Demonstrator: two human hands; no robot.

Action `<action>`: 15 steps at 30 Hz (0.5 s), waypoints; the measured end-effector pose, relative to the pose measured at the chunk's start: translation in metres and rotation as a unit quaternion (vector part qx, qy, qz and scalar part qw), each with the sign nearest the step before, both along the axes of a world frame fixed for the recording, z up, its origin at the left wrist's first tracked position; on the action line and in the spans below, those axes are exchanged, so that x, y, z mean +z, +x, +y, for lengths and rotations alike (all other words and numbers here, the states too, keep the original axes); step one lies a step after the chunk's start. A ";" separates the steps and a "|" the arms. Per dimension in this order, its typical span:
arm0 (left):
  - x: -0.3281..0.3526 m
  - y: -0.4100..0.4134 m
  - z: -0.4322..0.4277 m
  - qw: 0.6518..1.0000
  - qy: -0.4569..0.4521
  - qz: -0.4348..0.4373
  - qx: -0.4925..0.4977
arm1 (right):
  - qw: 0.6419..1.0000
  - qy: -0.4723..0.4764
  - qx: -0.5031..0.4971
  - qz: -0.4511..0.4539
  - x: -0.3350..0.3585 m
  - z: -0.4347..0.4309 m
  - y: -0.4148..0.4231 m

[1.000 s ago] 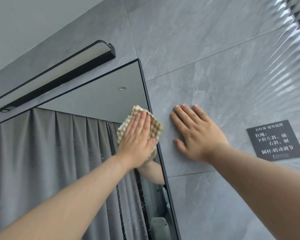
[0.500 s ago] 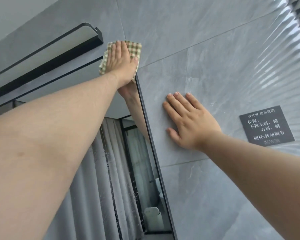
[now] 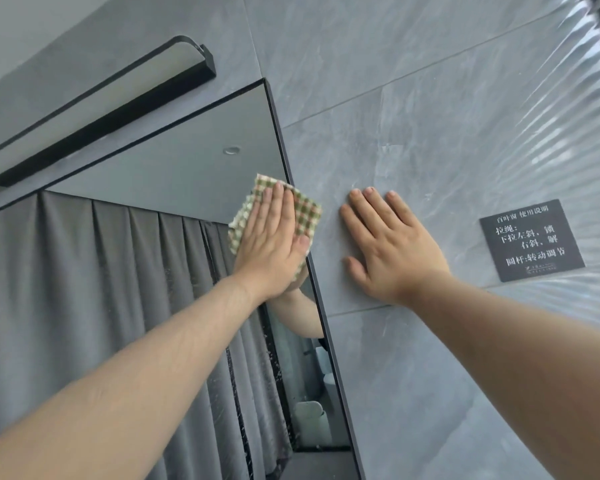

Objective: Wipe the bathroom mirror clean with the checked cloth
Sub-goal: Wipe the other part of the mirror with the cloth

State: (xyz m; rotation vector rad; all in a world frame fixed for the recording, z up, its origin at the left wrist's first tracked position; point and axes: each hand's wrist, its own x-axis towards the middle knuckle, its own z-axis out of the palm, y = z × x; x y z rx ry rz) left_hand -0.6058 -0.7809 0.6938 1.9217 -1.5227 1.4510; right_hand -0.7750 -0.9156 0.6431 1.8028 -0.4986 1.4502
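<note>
The checked cloth [image 3: 307,216] is a small folded rag in a green, cream and reddish-brown weave, soft and a little rumpled at its corners. It lies flat against the mirror [image 3: 187,168] high on the glass, right at the right-hand edge, with one corner lapping over the thin black frame onto the wall. The left hand [image 3: 274,251] presses it there with an open palm, its fingers [image 3: 274,209] straight and close together, the thumb lying along the cloth's lower edge. The right hand [image 3: 392,251] rests flat on the grey tiled wall [image 3: 430,98] just beside the mirror frame, fingers [image 3: 371,209] straight and slightly fanned, holding nothing.

The glass shows a pleated grey curtain [image 3: 84,289], a plain ceiling with one round recessed lamp [image 3: 231,150], and the mirrored forearm under the cloth. Lower down, a band of fine specks and streaks runs along the glass (it shows best against the dark strip in the reflection). Above the mirror hangs a long black light bar [image 3: 118,109]. The wall is large stone-look grey tiles with thin joints, and a dark plaque [image 3: 530,240] with white Chinese lettering is fixed to the right of the hands. Striped light falls across the tiles at the far right.

Near the mirror's bottom a pale rounded holder [image 3: 309,424] is reflected; I cannot tell what is in it.
</note>
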 end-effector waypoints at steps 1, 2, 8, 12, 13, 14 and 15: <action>-0.014 0.003 0.002 1.000 0.010 -0.004 0.002 | 1.000 -0.002 0.003 -0.002 -0.003 0.000 0.001; -0.027 0.005 0.005 1.000 0.019 -0.011 0.002 | 1.000 -0.004 0.005 -0.004 -0.005 -0.001 0.001; -0.105 0.028 0.017 0.994 0.044 -0.102 -0.009 | 1.000 -0.001 -0.001 -0.007 -0.009 0.000 0.000; -0.123 0.029 0.018 0.991 -0.014 -0.074 -0.112 | 1.000 0.003 -0.003 -0.005 -0.008 -0.001 0.000; -0.123 0.028 0.017 0.991 -0.027 -0.056 -0.122 | 1.000 0.001 -0.001 -0.004 -0.008 -0.001 0.000; -0.124 0.026 0.017 0.992 -0.026 -0.034 -0.118 | 1.000 -0.001 0.002 -0.004 -0.008 -0.001 0.000; -0.124 0.024 0.018 0.994 -0.015 -0.013 -0.108 | 1.000 -0.002 0.003 -0.004 -0.009 -0.001 0.000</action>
